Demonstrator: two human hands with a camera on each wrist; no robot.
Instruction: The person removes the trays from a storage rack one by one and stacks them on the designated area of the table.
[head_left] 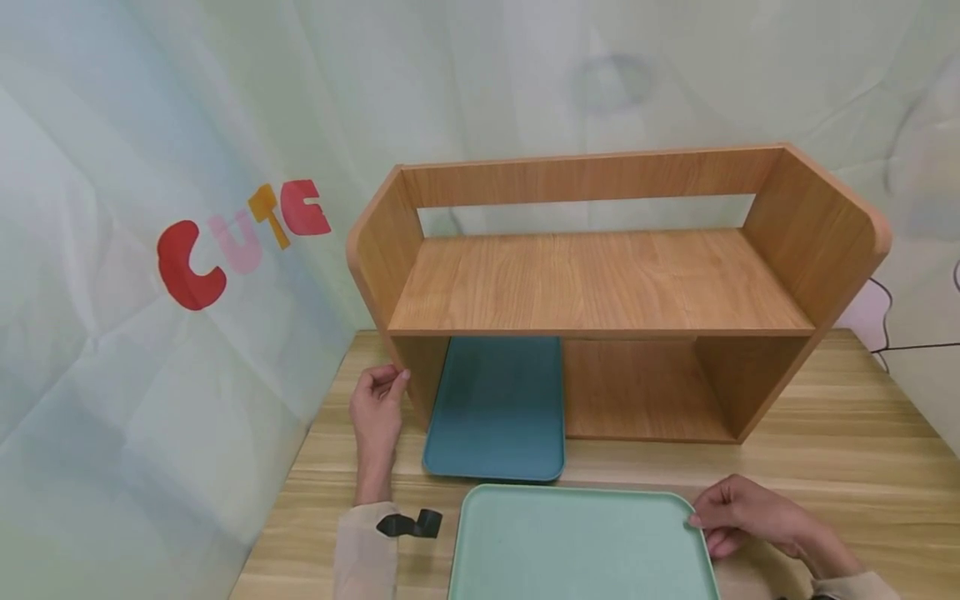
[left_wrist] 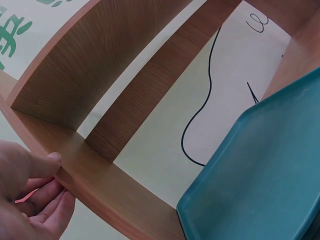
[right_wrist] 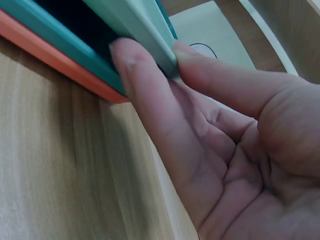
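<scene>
My left hand (head_left: 377, 408) pinches the front edge of the left side panel of a wooden desktop shelf (head_left: 600, 279); thumb and fingers lie on either side of that edge in the left wrist view. A teal tray (head_left: 498, 408) lies in the left part of the shelf's lower compartment, its near end sticking out in front. With thumb and forefinger, my right hand (head_left: 753, 517) pinches the right edge of a light green tray (head_left: 585, 542) in front of the shelf. Beneath it, the right wrist view shows a teal edge (right_wrist: 65, 45) and an orange edge (right_wrist: 60, 62).
The shelf stands on a wood-grain table (head_left: 832, 417). A printed cloth (head_left: 247, 358) with coloured letters hangs at the left and behind. To the right of the teal tray, the bare shelf floor (head_left: 637, 392) shows. A black strap (head_left: 411, 524) is around the left sleeve.
</scene>
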